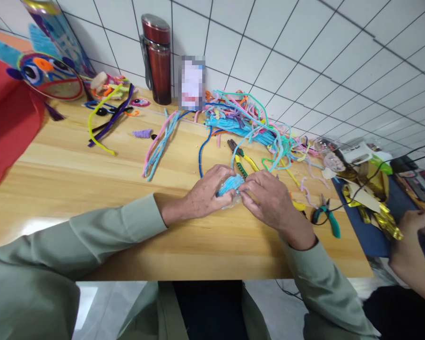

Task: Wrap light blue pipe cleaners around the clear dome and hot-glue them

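Note:
My left hand [208, 191] is closed around a small bundle of light-blue pipe cleaners [229, 185] wound into a rounded shape, with something clear and shiny at its underside. At its right side my right hand [267, 198] pinches with thumb and forefinger; a light-blue strand rises from between the hands, and the exact grip is hidden. Just beyond my hands lie yellow-and-green pliers [246, 160]. A dark-blue pipe cleaner [200, 153] curves on the table past my left hand. Teal-handled cutters [326, 215] rest to the right of my right hand.
A heap of coloured pipe cleaners [248, 120] lies along the tiled wall, near a red thermos [157, 59] and a blurred upright phone [191, 82]. Pink and blue strands [162, 146] lie left. A blue-eared figure [46, 71] stands far left. Another person's hand [412, 236] is at right.

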A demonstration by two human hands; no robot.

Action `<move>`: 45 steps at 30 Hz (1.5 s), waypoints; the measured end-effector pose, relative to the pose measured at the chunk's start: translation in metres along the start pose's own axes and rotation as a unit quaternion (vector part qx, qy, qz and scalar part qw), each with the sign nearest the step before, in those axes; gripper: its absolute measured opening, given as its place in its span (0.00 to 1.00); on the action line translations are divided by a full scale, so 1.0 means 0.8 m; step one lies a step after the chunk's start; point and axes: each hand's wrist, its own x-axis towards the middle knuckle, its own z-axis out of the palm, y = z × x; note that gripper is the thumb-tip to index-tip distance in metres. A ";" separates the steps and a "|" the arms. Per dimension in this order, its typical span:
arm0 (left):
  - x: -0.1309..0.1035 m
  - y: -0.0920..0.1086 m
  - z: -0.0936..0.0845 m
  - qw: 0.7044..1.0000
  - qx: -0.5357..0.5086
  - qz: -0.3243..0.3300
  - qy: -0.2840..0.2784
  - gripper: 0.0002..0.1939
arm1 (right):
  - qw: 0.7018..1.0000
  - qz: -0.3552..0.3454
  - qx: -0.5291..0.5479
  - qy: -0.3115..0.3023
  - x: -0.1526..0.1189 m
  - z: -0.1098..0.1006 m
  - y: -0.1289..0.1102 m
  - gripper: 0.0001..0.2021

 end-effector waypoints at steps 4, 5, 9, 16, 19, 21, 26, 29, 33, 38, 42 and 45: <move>0.000 0.001 -0.001 1.000 0.004 0.005 -0.003 0.14 | 1.000 0.005 0.012 0.012 0.000 0.003 0.001 0.07; 0.000 0.001 -0.001 1.000 0.006 0.005 -0.005 0.14 | 1.000 0.004 0.014 0.013 0.000 0.003 0.001 0.07; 0.000 0.000 -0.001 1.000 0.008 0.006 -0.011 0.14 | 1.000 0.005 0.021 0.015 0.001 0.003 0.002 0.07; -0.001 0.000 0.002 1.000 0.006 0.020 -0.003 0.14 | 0.998 0.017 0.048 0.034 0.003 0.004 0.000 0.08; -0.002 0.001 0.003 1.000 0.006 0.014 -0.003 0.14 | 0.997 0.034 0.070 0.029 0.002 0.003 -0.001 0.08; -0.002 0.002 0.002 1.000 0.004 0.010 -0.005 0.14 | 0.995 0.048 0.084 0.025 0.001 0.002 -0.001 0.08; -0.001 0.004 0.001 1.000 0.001 0.005 -0.009 0.15 | 0.994 0.058 0.091 0.033 -0.001 0.003 -0.001 0.07; -0.001 0.005 0.001 1.000 0.007 0.006 -0.011 0.16 | 0.992 0.060 0.107 0.038 -0.001 0.004 -0.001 0.08; -0.003 0.005 0.002 1.000 0.014 0.018 -0.007 0.17 | 0.986 0.079 0.138 0.044 -0.001 0.006 0.002 0.09; -0.005 0.005 0.002 1.000 0.018 0.012 -0.010 0.18 | 0.980 0.105 0.160 0.056 -0.002 0.009 0.005 0.08; -0.005 0.006 0.001 1.000 0.017 0.020 -0.005 0.18 | 0.975 0.120 0.177 0.059 -0.003 0.013 0.005 0.08; -0.005 0.006 0.001 1.000 0.015 0.015 -0.006 0.18 | 0.971 0.130 0.190 0.062 -0.004 0.016 0.004 0.08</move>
